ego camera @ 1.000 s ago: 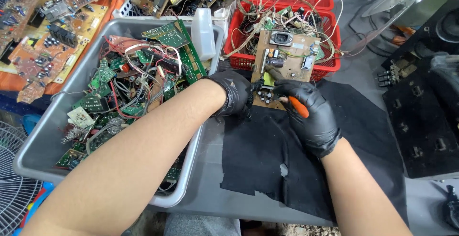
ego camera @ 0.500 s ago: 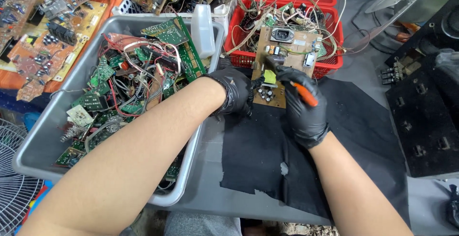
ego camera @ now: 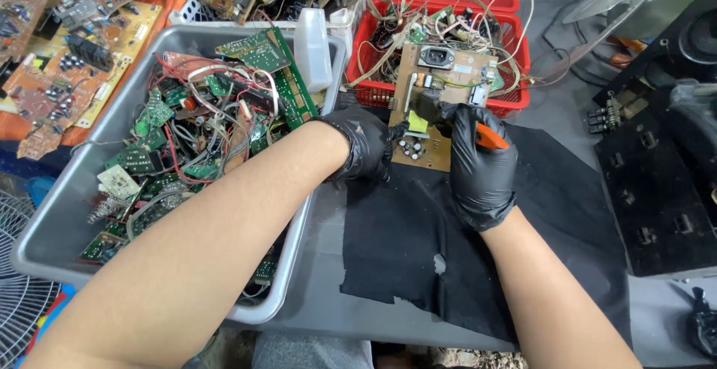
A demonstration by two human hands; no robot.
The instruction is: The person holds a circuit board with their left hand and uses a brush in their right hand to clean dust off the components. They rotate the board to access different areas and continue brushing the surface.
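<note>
Left hand: covered by a black, thin, glossy disposable glove, close-fitting, with fine wrinkles over the knuckles and a cuff ending at the wrist. Right hand: same type of black glove, creased across the back, cuff also ending at the wrist. Both forearms bare; no sleeves, watch or jewellery visible.

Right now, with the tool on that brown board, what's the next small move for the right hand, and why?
Probably lever the orange-handled tool gently under the yellow part. The right hand has its tip at that part, and the left hand braces the brown circuit board at its edge on the black mat. The contact point itself is hidden by the fingers.
</note>
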